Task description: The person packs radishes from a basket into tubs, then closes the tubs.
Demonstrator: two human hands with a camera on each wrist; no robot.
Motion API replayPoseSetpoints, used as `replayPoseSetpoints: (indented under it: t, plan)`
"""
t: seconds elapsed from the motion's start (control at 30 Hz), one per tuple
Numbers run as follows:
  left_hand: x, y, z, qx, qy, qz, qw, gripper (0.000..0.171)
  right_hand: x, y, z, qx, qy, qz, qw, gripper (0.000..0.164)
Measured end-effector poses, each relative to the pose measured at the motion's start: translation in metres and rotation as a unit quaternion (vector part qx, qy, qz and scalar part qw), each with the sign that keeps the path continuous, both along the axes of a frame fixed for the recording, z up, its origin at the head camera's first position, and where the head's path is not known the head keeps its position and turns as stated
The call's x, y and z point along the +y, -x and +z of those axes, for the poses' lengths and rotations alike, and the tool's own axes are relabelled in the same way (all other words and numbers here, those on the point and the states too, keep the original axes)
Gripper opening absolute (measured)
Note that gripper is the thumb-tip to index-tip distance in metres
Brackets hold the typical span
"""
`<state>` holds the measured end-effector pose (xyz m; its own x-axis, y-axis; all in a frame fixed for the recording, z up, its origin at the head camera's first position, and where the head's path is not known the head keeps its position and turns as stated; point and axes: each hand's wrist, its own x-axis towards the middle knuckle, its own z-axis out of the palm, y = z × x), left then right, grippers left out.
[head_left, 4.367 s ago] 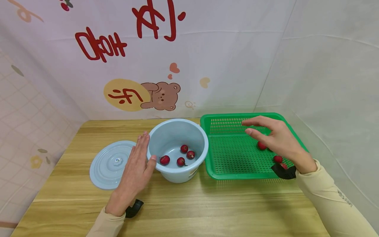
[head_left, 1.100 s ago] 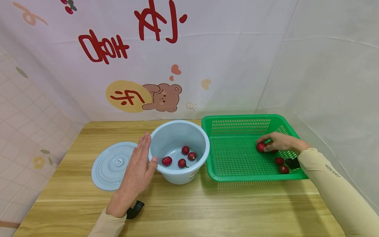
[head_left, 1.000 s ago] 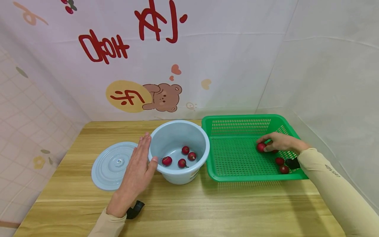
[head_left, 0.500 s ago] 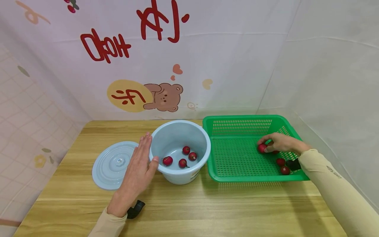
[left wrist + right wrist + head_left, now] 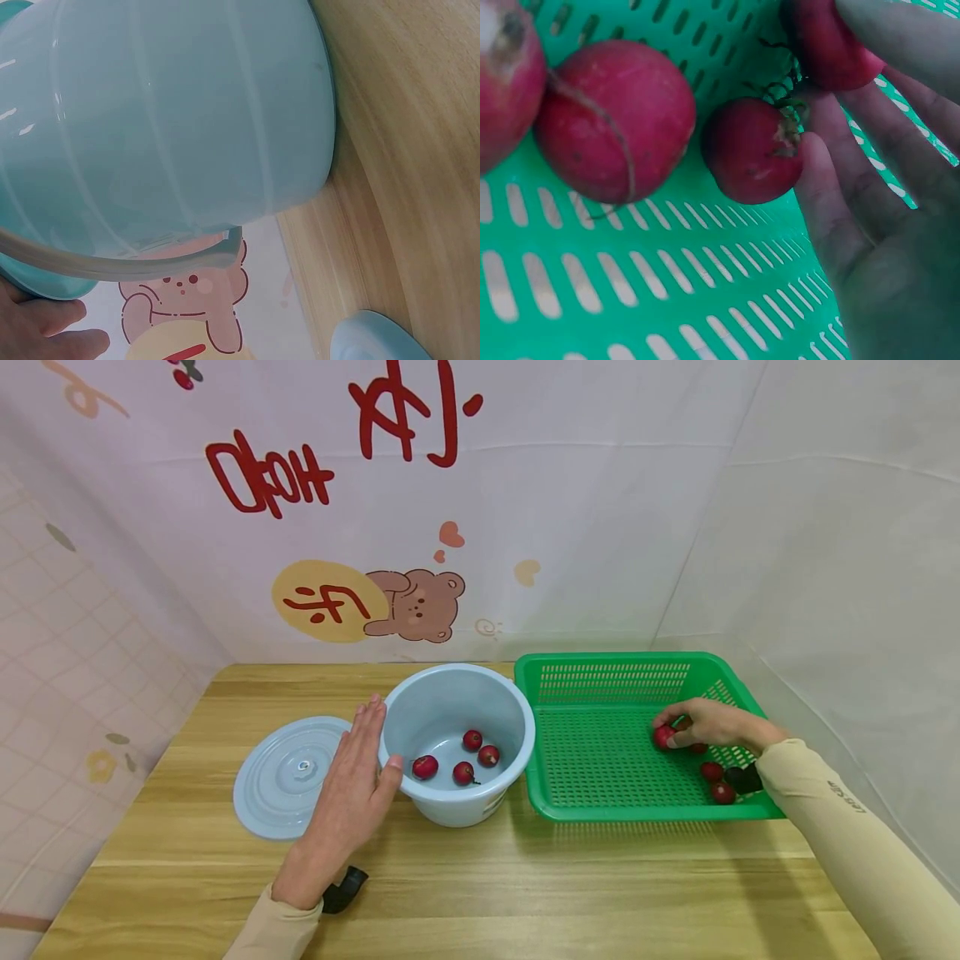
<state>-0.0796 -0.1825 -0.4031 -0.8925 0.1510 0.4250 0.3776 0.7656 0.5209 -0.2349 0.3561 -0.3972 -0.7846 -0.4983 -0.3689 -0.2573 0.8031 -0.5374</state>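
My right hand (image 5: pixel 708 723) is down in the green basket (image 5: pixel 600 812), its thumb and fingers pinching a red radish (image 5: pixel 663 737). In the right wrist view the held radish (image 5: pixel 829 49) sits between thumb and fingers. Another radish (image 5: pixel 751 154) with a green stem stub touches or nearly touches one finger. My left hand (image 5: pixel 348 793) lies against the left side of the light blue bucket (image 5: pixel 461 810), fingers straight and thumb at the rim. Several radishes (image 5: pixel 425 767) lie on the bucket's floor.
A light blue lid (image 5: pixel 281 768) lies on the wooden table (image 5: pixel 487 893), partly behind my left hand. More radishes (image 5: pixel 722 792) rest at the basket's right end, near my right wrist. The bucket's handle (image 5: pixel 150 266) hangs along its side. A printed cloth wall (image 5: pixel 600 502) stands behind.
Over the last few seconds my right hand has come down from above the basket and taken hold of a radish. In the last second it hardly moves. My left hand stays at the bucket.
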Motion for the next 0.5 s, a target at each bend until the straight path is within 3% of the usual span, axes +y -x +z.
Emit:
replayPoseSetpoints:
  t: [0.33,0.5]
  plan:
    - [0.001,0.001,0.001,0.000,0.002,0.000,1.0000,0.068,-0.001,-0.003,0.009,0.012,0.022,-0.018,1.000,0.042]
    - [0.000,0.000,0.001,-0.001,0.006,0.001,1.0000,0.068,0.001,-0.005,0.021,0.049,0.049,-0.030,0.997,0.041]
